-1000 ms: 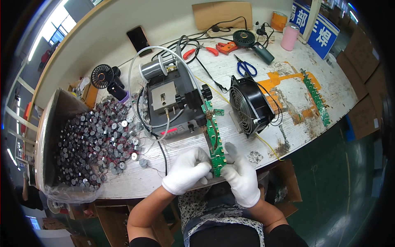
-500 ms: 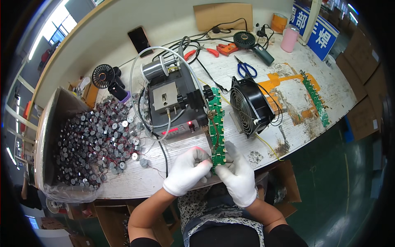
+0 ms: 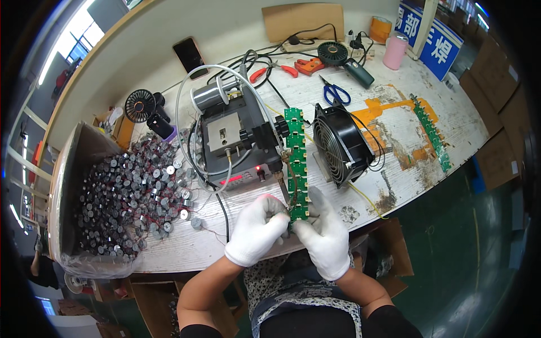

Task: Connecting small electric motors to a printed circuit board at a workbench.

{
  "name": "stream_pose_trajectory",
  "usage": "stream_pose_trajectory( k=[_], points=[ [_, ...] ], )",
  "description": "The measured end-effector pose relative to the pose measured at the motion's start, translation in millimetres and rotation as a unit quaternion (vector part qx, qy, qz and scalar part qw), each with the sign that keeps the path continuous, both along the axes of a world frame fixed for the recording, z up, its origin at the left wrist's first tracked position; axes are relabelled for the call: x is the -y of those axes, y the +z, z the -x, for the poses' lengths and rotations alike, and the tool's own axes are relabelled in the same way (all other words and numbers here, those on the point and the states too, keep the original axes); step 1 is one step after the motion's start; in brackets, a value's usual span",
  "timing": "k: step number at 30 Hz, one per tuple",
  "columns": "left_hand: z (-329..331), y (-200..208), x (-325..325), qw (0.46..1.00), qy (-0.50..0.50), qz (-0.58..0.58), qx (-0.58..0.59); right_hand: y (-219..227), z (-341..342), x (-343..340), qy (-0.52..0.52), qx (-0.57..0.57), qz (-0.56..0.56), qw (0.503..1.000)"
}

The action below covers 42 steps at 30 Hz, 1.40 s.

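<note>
A long green circuit board strip point(image 3: 296, 141) stretches away from me beside the soldering machine point(image 3: 236, 132). My right hand point(image 3: 324, 239), in a white glove, grips the near end of the strip between thumb and fingers. My left hand point(image 3: 256, 230), also gloved, is pinched at the left edge of the same end; whatever its fingertips hold is hidden or too small to make out. Just beyond my fingers, the soldering iron point(image 3: 282, 183) points down at the strip. A solder wire spool point(image 3: 209, 97) is mounted on top of the machine.
On the left, a box point(image 3: 67, 186) spills many small round motors point(image 3: 129, 197) with thin wires. A black fan point(image 3: 341, 143) stands right of the strip. Beyond lie blue scissors point(image 3: 336, 93), red-handled pliers point(image 3: 290, 71) and a pink bottle point(image 3: 396, 52). Another green strip point(image 3: 431, 135) rests far right.
The green strip has slid a little away from me along the machine. Both hands stay at its near end, shifted only slightly.
</note>
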<state>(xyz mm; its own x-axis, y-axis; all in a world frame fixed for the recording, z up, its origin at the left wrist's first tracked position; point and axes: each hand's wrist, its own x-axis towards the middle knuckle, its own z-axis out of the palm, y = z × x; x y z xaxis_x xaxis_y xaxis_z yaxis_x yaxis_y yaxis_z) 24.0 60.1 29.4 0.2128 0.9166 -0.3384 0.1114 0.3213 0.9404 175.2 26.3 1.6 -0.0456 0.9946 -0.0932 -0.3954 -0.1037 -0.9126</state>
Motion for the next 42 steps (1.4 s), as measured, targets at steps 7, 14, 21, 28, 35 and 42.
stream_pose_trajectory(
  k=[7,14,21,28,35,42],
  points=[
    [-2,4,-1,1.000,0.001,-0.015,-0.009,-1,1,1,-0.014,0.001,-0.019,1.000],
    [-1,2,-2,1.000,0.000,-0.009,-0.024,-8,4,1,-0.032,-0.013,-0.024,0.999],
    [-1,-7,1,1.000,0.000,-0.011,-0.022,-12,2,3,-0.032,-0.005,-0.017,0.999],
    [1,-4,2,0.999,-0.023,0.034,-0.030,-12,-1,5,-0.031,0.031,-0.017,0.999],
    [40,12,20,0.891,-0.029,-0.396,-0.219,-18,-20,20,-0.027,0.216,-0.036,0.975],
    [102,17,45,0.824,0.102,-0.383,-0.404,-4,-30,23,0.003,0.371,-0.124,0.921]
  ],
)
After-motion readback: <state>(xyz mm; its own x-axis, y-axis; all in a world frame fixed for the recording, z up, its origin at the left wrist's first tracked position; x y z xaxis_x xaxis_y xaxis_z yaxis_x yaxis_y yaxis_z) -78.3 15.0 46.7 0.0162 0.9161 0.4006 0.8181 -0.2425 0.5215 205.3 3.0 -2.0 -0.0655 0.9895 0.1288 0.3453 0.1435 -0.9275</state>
